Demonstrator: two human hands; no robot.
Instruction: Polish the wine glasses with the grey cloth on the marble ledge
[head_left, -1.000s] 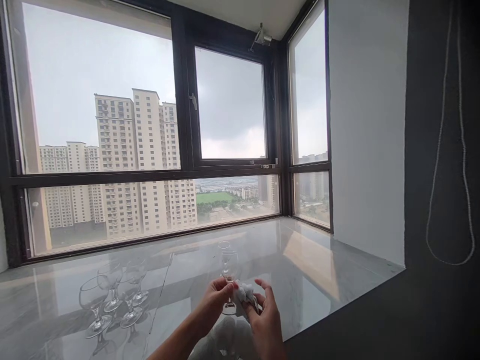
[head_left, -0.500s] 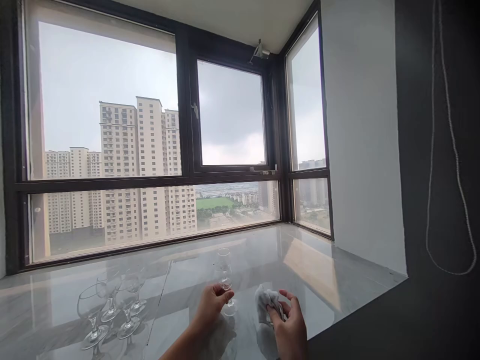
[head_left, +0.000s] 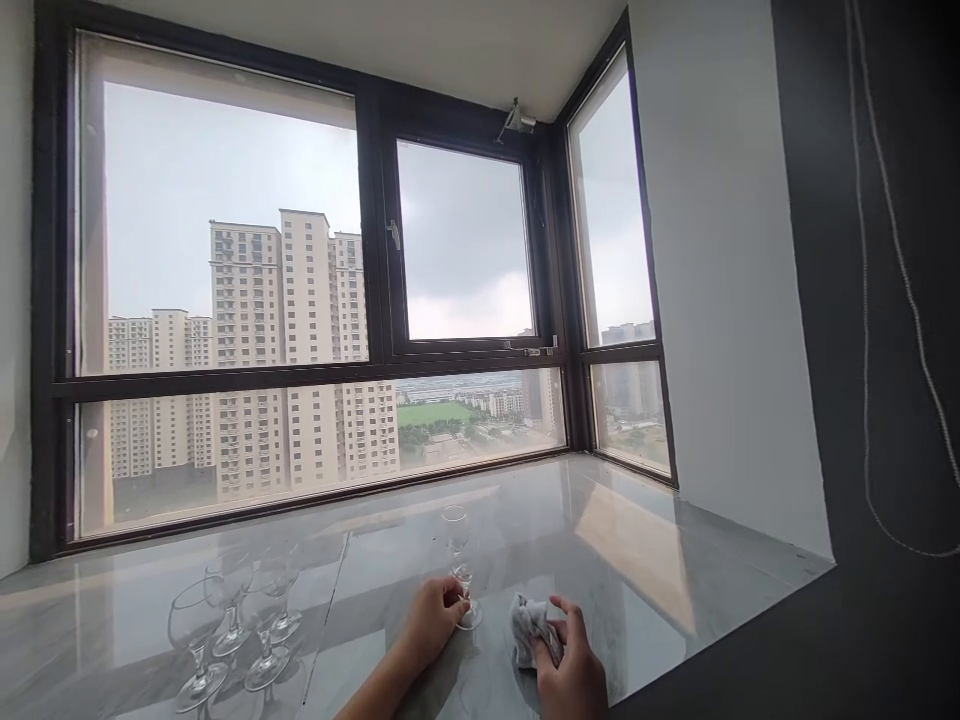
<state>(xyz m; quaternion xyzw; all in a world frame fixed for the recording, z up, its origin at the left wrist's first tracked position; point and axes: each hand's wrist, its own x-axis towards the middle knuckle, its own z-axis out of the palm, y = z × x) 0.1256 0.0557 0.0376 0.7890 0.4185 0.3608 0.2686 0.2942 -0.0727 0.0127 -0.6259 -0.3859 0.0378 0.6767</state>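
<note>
A small clear stemmed glass (head_left: 456, 535) stands upright on the glossy grey sill (head_left: 405, 610). My left hand (head_left: 435, 620) is closed at its stem, just above the foot, with thumb and fingers pinched together. To the right, my right hand (head_left: 568, 660) grips a crumpled white-grey cloth (head_left: 529, 628), apart from the glass. The cloth is bunched between thumb and fingers, and its lower part is partly hidden by the hand. Off to the left, several more clear stemmed glasses (head_left: 199, 655) stand upright in a close group.
Dark-framed windows (head_left: 225, 385) rise behind the sill, with a handle (head_left: 394, 235) on the middle pane. A white wall (head_left: 735, 300) bounds the right side. The sill's front edge runs diagonally at lower right, and a cord loop (head_left: 866, 400) hangs beyond it.
My left hand's grip has slid down from the lower bowl to the stem near the foot. The cloth stays in my right hand. The view has shifted slightly.
</note>
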